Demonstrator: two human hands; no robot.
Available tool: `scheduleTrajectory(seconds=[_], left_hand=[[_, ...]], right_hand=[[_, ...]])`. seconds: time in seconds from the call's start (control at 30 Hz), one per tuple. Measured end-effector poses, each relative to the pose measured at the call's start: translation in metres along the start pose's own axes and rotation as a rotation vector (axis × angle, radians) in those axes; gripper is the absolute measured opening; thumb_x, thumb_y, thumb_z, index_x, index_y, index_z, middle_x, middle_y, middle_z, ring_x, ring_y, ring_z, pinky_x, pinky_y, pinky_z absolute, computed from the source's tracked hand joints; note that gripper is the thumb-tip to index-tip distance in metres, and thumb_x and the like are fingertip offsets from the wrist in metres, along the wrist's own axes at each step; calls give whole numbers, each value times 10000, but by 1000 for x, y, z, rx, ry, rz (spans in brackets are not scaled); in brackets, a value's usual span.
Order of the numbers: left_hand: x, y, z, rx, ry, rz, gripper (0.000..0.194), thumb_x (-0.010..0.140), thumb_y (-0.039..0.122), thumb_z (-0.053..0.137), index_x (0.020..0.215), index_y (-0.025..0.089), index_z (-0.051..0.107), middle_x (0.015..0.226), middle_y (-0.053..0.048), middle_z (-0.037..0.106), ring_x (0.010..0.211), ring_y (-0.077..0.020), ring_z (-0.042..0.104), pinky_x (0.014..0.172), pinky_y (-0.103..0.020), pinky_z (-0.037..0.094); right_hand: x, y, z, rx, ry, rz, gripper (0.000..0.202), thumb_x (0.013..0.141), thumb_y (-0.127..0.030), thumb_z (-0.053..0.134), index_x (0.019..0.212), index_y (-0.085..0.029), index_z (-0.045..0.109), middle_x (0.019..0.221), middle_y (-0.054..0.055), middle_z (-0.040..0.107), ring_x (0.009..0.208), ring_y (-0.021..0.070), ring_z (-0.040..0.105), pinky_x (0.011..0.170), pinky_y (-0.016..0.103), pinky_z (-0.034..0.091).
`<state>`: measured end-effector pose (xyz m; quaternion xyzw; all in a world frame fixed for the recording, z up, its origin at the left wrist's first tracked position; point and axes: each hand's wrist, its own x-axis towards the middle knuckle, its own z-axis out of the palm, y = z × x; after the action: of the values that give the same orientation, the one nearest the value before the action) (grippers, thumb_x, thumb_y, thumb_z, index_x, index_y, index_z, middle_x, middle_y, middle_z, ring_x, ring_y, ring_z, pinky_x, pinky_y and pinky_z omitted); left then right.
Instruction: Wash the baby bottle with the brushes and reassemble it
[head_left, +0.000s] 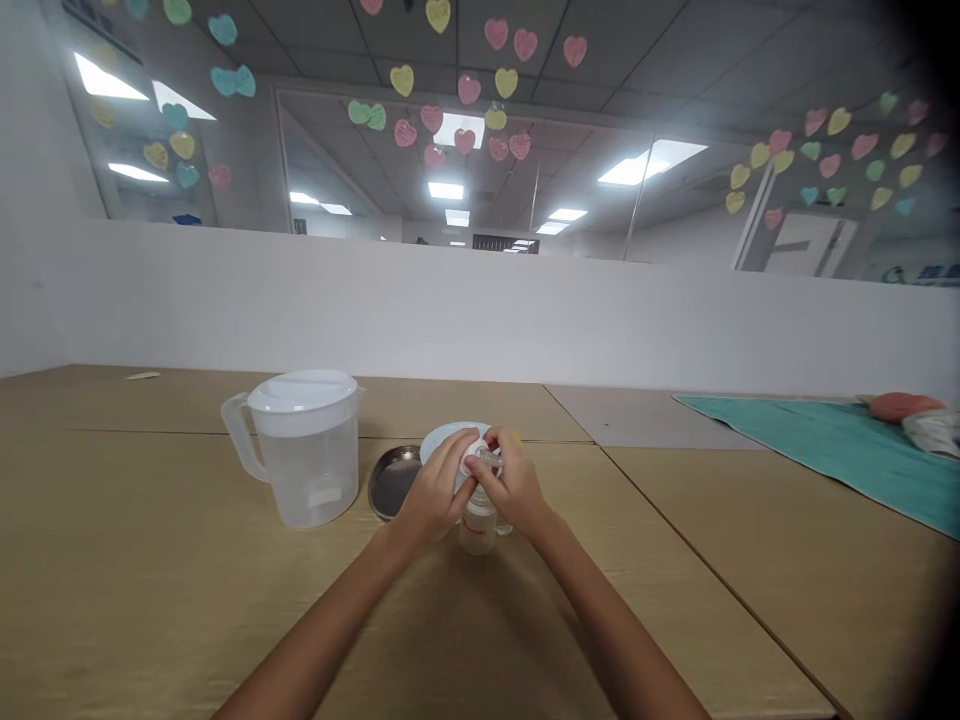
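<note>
A clear baby bottle point(478, 533) with red print and a clear handle stands upright on the table in front of me. Above its mouth, my left hand point(441, 484) is closed around a white bottle collar point(472, 458). My right hand point(516, 482) pinches a small clear piece, which looks like a bottle nipple point(491, 457), against the collar. The fingers partly hide both pieces. Behind my hands lies a white plate point(442, 437), and to its left is a round dark metal dish point(391, 485), partly covered by my left hand.
A lidded clear plastic pitcher point(311, 460) stands to the left, its handle pointing left. On the right, a teal cloth point(817, 440) bears a reddish item point(904, 406) and a whitish one. A low white wall point(450, 310) with glass above borders the brown table point(165, 580).
</note>
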<state>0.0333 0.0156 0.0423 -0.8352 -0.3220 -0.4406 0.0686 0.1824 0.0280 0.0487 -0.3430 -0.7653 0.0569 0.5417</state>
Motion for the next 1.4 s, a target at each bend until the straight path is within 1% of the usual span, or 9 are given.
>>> scheduleTrajectory(seconds=[0.1,0.2,0.37,0.63,0.83,1.0,1.13,1.27,1.4], left_hand=[[0,1,2,28,50,-6,473,893,269,378,1334,168,242,1322,-136,393,1236,-210,366,1023,-386,343],[0,-1,5,107,101,-29,486,882,291,384,1326,140,256,1295,-152,420,1211,-232,390,995,-397,358],[1,-3,7,266,107,-19,405,856,334,432,1201,123,436,1143,-150,552,1099,-267,484,942,-410,377],[-1,-11,7,267,117,100,412,845,391,449,1158,123,447,1076,-148,579,1039,-253,525,892,-396,425],[0,-11,3,208,114,147,363,824,371,516,1099,143,456,1014,-117,592,951,-226,546,827,-374,455],[-4,-16,3,109,124,-7,400,807,425,534,1117,184,457,1020,-95,576,965,-226,548,838,-369,447],[-3,-22,2,104,226,-264,414,798,461,529,1111,194,489,1090,-91,485,1029,-228,512,888,-367,421],[-2,-39,4,151,194,-437,485,758,512,553,1135,210,516,1041,-74,463,1009,-234,511,894,-378,406],[-8,-56,12,141,92,-497,576,729,522,580,1170,170,464,1018,-75,570,989,-237,532,868,-373,403]], right_hand=[[0,-12,3,5,-11,-41,313,877,-401,418,1105,-208,512,960,72,585,882,201,536,769,312,406],[-1,-17,6,-40,-25,-49,376,898,-416,360,1147,-193,532,888,98,600,838,229,547,747,344,413],[-3,-10,10,-53,1,-61,384,904,-428,333,1066,-199,596,789,101,612,737,215,566,698,336,431],[-2,-2,7,-270,-68,-135,401,925,-342,259,957,-162,616,782,103,664,617,177,588,590,280,414],[-3,-3,2,-96,-80,-62,399,919,-360,284,904,-155,626,723,69,657,606,158,585,579,252,416],[-1,-2,-2,454,-181,250,472,891,-509,307,992,-146,592,440,-36,496,338,103,446,380,207,354],[8,8,-8,758,-48,374,539,826,-594,387,983,-123,598,510,-23,530,337,76,434,363,191,337],[14,37,-11,690,145,463,578,775,-641,422,924,-123,631,577,-8,531,430,83,447,401,196,357],[10,75,-7,263,158,446,544,780,-620,413,755,-143,674,649,33,581,596,132,505,514,227,396]])
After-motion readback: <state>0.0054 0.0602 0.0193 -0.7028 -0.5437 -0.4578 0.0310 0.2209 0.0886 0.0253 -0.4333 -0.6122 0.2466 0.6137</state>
